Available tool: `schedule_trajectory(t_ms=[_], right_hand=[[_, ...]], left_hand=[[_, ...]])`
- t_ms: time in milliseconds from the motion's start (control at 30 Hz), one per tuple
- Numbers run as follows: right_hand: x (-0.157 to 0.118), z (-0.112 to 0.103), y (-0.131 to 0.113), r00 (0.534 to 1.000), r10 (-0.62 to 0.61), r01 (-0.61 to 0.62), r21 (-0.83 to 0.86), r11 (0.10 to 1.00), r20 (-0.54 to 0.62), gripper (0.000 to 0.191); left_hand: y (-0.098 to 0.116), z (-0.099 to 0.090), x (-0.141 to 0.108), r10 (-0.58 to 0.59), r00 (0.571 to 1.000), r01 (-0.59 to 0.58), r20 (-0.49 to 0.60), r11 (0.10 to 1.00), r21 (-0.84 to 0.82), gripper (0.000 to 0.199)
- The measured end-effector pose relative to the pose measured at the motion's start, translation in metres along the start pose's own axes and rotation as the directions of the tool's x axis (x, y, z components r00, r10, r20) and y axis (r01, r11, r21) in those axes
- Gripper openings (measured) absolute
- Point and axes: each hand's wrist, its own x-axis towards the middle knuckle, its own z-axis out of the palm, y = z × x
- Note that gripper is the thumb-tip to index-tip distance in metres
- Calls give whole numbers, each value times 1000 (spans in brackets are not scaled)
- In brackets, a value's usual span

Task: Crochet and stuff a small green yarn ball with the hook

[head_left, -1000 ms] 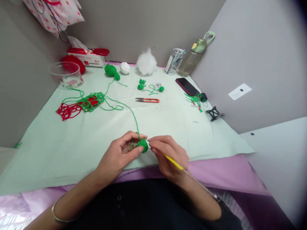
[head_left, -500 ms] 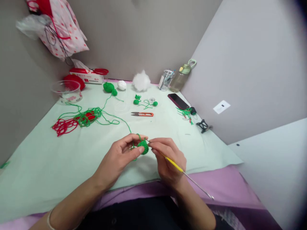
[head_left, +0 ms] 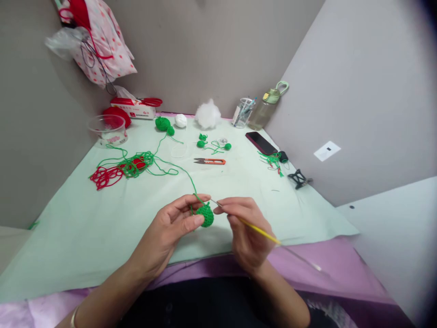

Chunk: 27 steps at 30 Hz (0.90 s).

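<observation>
Between the thumb and fingers of my left hand [head_left: 175,223] is a small round green crochet piece [head_left: 206,216]. A strand of green yarn [head_left: 189,174] runs from it over my left index finger to a loose tangle on the table. My right hand [head_left: 251,230] grips a crochet hook [head_left: 261,231] with a yellow handle like a pen. The hook's thin metal tip points left, close to my left fingertips and just above the crochet piece. Whether a yarn loop sits on the tip is too small to tell.
Red yarn [head_left: 105,176] lies beside the green tangle at left. Orange thread snips [head_left: 210,161] and small green crochet balls [head_left: 227,146] lie mid-table. Behind are white stuffing [head_left: 208,114] and a plastic tub [head_left: 108,136]. A phone [head_left: 261,143] and a bottle [head_left: 264,110] stand right.
The whole view has shifted, so the table appears farther right. My right hand has drawn the hook slightly away from the crochet piece, which my left hand still holds.
</observation>
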Motion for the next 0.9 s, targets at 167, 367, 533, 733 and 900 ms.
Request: schedule_trajectory(t_ms=[167,367,533,733,900], right_hand=[[7,0,-6,994,97,-90,117,989,-55,21],[6,-1,-9,996,86,-88,126,988,23,21],[6,-1,-7,996,78,-83,107,991,54,22],[5,-3,-7,996,70,-75,75,994,63,24],[3,-3,-6,996,36,-40,48,998,77,27]], left_hand=[[-2,-3,-2,-3,999,3,-37,1000,9,27],[-4,-6,-2,-5,999,5,-36,1000,-1,25],[-5,-5,-1,-8,1000,9,-14,1000,4,24],[-5,-3,-1,2,1000,-2,-6,1000,14,20],[-7,-5,0,9,1000,-9,2,1000,22,20]])
